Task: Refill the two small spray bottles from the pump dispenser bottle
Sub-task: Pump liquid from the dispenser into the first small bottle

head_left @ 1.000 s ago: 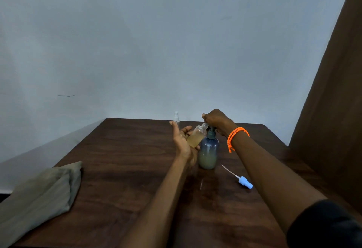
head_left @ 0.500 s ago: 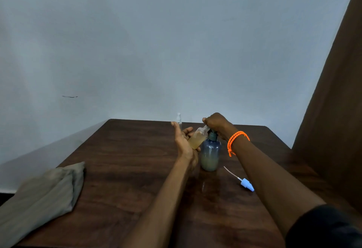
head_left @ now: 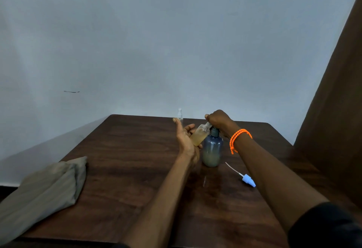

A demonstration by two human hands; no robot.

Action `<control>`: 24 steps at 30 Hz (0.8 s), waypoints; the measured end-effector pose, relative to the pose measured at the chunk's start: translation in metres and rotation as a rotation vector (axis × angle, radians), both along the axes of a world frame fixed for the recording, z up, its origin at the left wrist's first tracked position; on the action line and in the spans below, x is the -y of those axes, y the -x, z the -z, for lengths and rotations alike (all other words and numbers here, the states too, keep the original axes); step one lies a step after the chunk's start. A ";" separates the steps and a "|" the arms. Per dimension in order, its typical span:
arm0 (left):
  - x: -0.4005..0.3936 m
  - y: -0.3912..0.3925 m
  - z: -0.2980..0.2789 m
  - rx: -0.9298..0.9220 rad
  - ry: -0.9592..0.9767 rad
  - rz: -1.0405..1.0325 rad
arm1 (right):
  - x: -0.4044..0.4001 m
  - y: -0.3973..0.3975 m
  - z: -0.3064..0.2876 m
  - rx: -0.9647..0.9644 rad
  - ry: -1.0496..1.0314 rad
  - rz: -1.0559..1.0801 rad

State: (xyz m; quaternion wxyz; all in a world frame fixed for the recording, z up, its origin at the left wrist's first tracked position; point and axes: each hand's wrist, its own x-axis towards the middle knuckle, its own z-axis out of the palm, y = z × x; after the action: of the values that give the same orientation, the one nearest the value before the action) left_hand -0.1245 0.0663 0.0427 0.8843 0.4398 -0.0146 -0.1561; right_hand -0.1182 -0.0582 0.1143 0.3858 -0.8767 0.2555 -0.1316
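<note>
- The left hand (head_left: 187, 141) holds a small spray bottle (head_left: 199, 135) of amber liquid, tilted with its open neck up against the pump head; the thumb points up and the fingers curl loosely under the bottle
- The right hand (head_left: 218, 119) is closed in a fist over the top of the pump dispenser bottle (head_left: 212, 149), gripping its pump head
- The pump dispenser bottle stands upright on the dark wooden tabletop (head_left: 127, 159), translucent blue-grey, with pale liquid in its lower part
- An orange beaded bracelet (head_left: 238, 139) sits on the right wrist
- A blue spray cap (head_left: 248, 180) with its thin white dip tube lies on the tabletop just right of the dispenser
- A second small clear spray bottle (head_left: 180, 114) stands upright near the far edge, behind the left hand
- A folded beige cloth (head_left: 42, 187) lies at the near left corner of the tabletop
</note>
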 end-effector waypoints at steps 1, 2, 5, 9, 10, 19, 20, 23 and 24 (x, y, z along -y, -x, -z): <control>0.000 0.000 0.000 0.000 0.003 0.005 | 0.000 0.001 -0.002 -0.008 0.010 0.003; 0.000 0.000 0.000 0.002 0.008 0.010 | 0.001 0.002 -0.004 -0.015 0.014 0.004; 0.001 0.001 -0.001 0.018 0.027 0.014 | 0.002 0.003 -0.012 -0.022 0.005 -0.001; 0.004 -0.003 0.002 0.014 0.039 0.011 | -0.001 -0.002 -0.008 0.012 -0.023 0.002; 0.004 -0.003 0.003 0.010 0.038 0.011 | -0.001 -0.003 -0.006 0.014 -0.018 0.001; 0.004 -0.004 0.001 0.014 0.039 -0.005 | 0.002 -0.002 -0.011 -0.005 -0.029 -0.008; 0.005 -0.005 0.002 0.014 0.039 -0.008 | 0.002 -0.003 -0.009 0.005 -0.044 -0.009; 0.005 -0.008 0.006 0.017 0.035 -0.025 | -0.001 -0.007 -0.001 0.033 -0.062 -0.006; 0.004 -0.008 0.006 0.018 0.035 -0.026 | -0.001 -0.007 0.000 0.036 -0.062 -0.005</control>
State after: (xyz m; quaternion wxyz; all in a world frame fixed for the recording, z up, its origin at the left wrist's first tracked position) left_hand -0.1169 0.0620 0.0365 0.8936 0.4259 -0.0195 -0.1402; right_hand -0.1110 -0.0571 0.1147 0.4176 -0.8625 0.2500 -0.1385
